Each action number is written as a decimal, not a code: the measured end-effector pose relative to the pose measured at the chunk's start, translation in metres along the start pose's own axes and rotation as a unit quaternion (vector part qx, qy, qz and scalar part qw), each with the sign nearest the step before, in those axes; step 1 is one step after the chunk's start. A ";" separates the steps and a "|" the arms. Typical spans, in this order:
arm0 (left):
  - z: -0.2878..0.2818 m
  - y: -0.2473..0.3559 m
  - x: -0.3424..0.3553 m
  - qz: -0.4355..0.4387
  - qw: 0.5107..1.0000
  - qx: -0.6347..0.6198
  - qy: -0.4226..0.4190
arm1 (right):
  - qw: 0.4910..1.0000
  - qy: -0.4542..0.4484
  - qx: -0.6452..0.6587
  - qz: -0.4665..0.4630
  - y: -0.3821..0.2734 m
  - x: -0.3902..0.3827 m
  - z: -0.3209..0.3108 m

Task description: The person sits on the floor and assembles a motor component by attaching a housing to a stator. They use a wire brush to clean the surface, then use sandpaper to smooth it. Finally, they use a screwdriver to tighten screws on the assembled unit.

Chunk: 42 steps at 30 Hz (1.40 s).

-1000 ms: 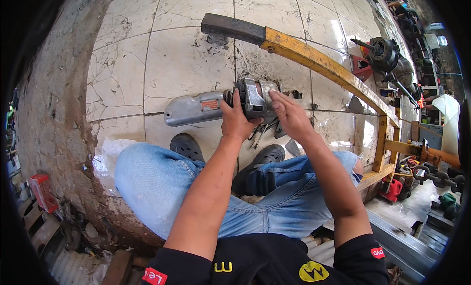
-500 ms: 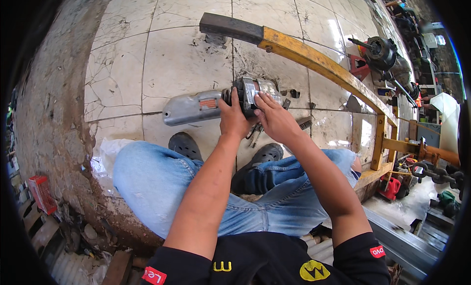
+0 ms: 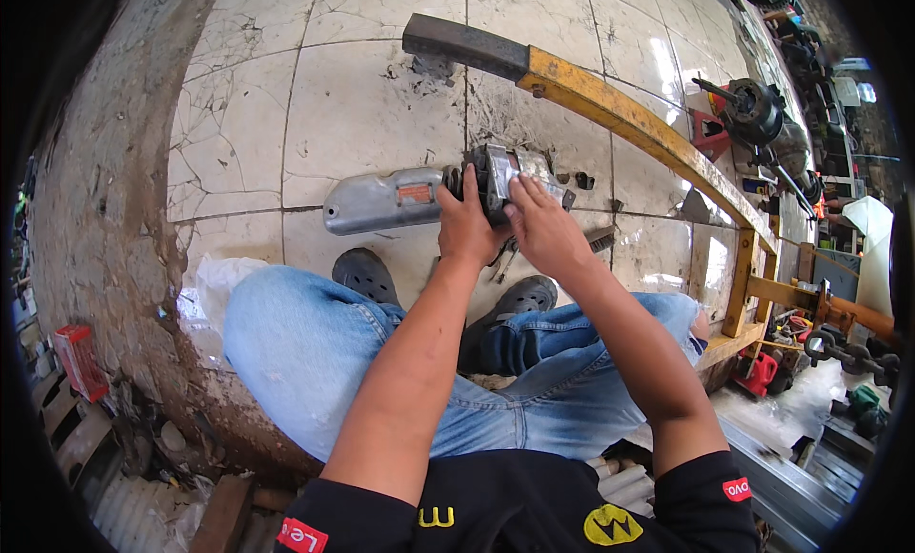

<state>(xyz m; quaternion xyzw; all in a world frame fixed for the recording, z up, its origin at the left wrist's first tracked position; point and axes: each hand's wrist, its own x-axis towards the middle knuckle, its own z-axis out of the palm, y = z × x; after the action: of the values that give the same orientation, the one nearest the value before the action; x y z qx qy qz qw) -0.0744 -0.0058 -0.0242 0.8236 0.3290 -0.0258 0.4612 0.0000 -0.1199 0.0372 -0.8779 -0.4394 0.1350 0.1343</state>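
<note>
A dirty metal unit like an alternator [image 3: 496, 160], with a dark rounded end on its left, is on the tiled floor before my feet. My left hand [image 3: 467, 221] wraps round its near left side, thumb and fingers apart around the dark end. Stretched out flat, the fingers of my right hand [image 3: 545, 224] lie on the near right of its casing. My palms hide its underside. Just left of it is a long grey metal cover [image 3: 367, 203] with an orange label. Small dark parts [image 3: 583, 180] lie to its right.
A yellow steel beam [image 3: 629, 110] with a dark end arches over the floor at the far right. Behind it stand a red stand [image 3: 708, 134] and a black round machine part [image 3: 756, 113]. A heavy chain [image 3: 853, 355] hangs at right. A red box [image 3: 80, 362] sits at far left.
The whole view has shifted slightly, so the scene sits a little farther right. Both hands stay on the unit in nearly the same place.
</note>
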 end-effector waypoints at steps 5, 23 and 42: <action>-0.001 0.002 -0.001 -0.002 1.000 0.000 0.000 | 1.000 0.008 0.006 0.015 0.001 -0.001 0.002; 0.002 -0.003 0.003 -0.001 1.000 -0.019 0.010 | 0.999 -0.002 -0.014 -0.041 -0.012 -0.006 -0.002; 0.008 -0.009 0.003 0.010 1.000 0.005 0.022 | 1.000 -0.003 0.009 -0.009 -0.015 -0.002 0.000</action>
<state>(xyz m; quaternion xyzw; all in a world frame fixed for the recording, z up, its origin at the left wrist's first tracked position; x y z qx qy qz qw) -0.0750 -0.0071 -0.0362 0.8294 0.3308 -0.0049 0.4503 -0.0126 -0.1128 0.0430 -0.8723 -0.4462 0.1404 0.1423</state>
